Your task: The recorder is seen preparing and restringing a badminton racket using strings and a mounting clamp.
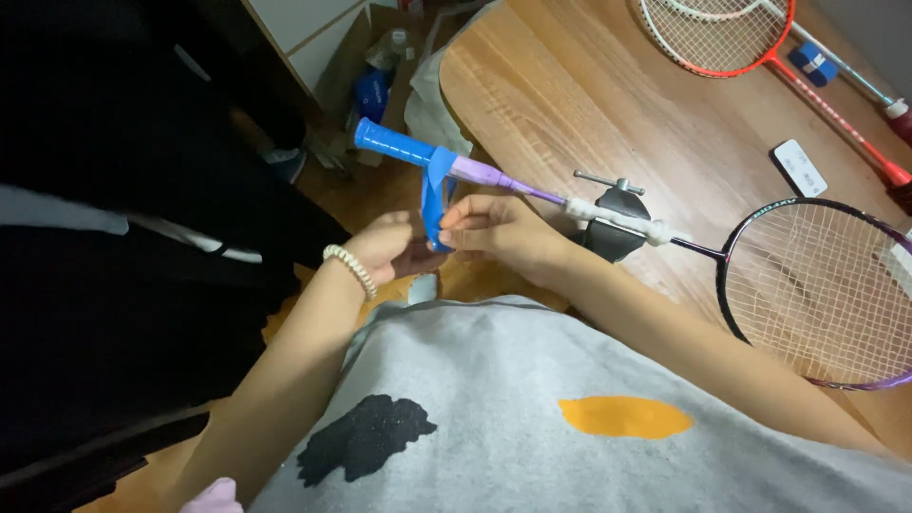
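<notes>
Blue-wrapped racket handle (pixel 399 144) points upper left, both hands, left hand (pixel 385 249) and right hand (pixel 499 228), pinching its grip tape (pixel 435 199).

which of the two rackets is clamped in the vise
The dark purple-framed racket, its shaft held in the black vise at the table edge, with blue grip tape on its handle. The red racket lies loose on the table.

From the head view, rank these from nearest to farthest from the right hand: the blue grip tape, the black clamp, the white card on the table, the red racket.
1. blue grip tape, at the right hand
2. black clamp, table edge
3. white card, mid-table
4. red racket, far edge
</notes>
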